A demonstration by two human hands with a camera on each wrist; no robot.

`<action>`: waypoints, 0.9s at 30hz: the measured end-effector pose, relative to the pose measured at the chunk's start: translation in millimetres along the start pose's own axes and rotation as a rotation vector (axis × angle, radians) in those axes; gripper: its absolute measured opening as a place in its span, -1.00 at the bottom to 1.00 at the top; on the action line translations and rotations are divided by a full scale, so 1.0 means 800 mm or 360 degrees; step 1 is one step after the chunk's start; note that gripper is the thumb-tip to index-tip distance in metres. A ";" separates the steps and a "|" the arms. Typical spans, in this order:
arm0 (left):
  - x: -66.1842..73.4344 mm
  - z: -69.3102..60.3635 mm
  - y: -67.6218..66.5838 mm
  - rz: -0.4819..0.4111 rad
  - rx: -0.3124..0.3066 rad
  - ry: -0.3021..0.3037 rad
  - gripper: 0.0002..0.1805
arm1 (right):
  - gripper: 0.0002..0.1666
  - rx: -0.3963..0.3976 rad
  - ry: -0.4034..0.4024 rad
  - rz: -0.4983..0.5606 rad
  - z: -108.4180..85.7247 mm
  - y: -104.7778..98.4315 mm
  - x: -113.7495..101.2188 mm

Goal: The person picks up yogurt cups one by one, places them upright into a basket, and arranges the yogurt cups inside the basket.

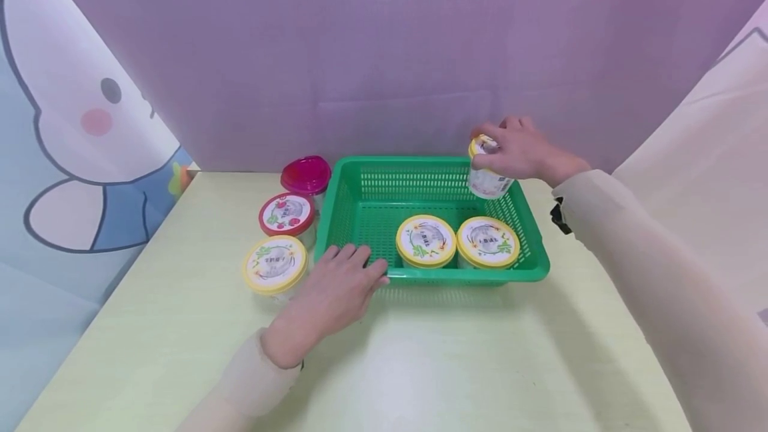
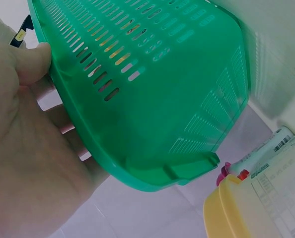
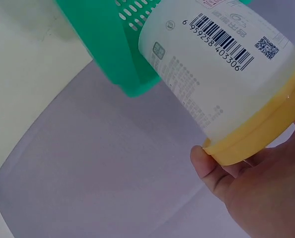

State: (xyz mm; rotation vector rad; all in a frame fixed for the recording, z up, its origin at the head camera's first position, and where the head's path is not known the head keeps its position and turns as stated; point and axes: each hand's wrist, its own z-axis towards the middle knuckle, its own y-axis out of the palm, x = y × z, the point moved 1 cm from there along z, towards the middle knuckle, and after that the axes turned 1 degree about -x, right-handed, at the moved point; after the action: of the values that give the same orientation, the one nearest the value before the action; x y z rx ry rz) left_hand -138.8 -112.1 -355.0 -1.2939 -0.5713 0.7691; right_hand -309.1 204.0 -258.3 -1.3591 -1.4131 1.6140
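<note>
Fingers of my right hand (image 1: 519, 151) curl round the yellow lid of a white tub (image 1: 491, 183), parted only as wide as that lid. I hold this tub slightly tilted at the far right corner of the green basket (image 1: 444, 275); whether its base touches the basket I cannot tell. From my right wrist, a barcode and a QR code show on its side.

With my left hand (image 1: 336, 292) I grip the basket's rim at the near left corner, thumb on one side and fingers bent over the other.

Inside the basket, two more yellow-lidded tubs stand upright along the near wall: the middle tub (image 1: 426, 241) and, just beside it, the right-hand tub (image 1: 489, 242). Left of the basket, three containers form a row on the pale surface (image 1: 420, 365): a yellow-topped tub (image 1: 276, 264) nearest me, a red-lidded tub (image 1: 287, 213) behind it, and a deep pink-topped container (image 1: 306, 175) at the back. Purple cloth (image 1: 390, 52) hangs behind everything.
</note>
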 end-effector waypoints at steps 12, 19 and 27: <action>0.002 0.001 -0.001 0.0016 -0.0015 0.0011 -0.82 | -0.31 -0.0046 -0.0027 -0.0002 0.002 0.027 0.009; 0.003 0.001 -0.001 0.0013 -0.0023 0.0014 -0.82 | -0.28 -0.0069 -0.0023 -0.0022 0.004 0.043 0.015; 0.004 0.000 -0.003 0.0016 -0.0008 0.0007 -0.82 | -0.30 -0.0089 -0.0079 -0.0016 0.007 0.055 0.017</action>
State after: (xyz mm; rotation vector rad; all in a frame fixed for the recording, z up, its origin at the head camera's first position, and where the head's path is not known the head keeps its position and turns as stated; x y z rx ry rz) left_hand -136.5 -110.1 -353.1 -1.3038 -0.5641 0.7731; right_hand -310.6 203.2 -305.1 -1.3496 -1.5022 1.6231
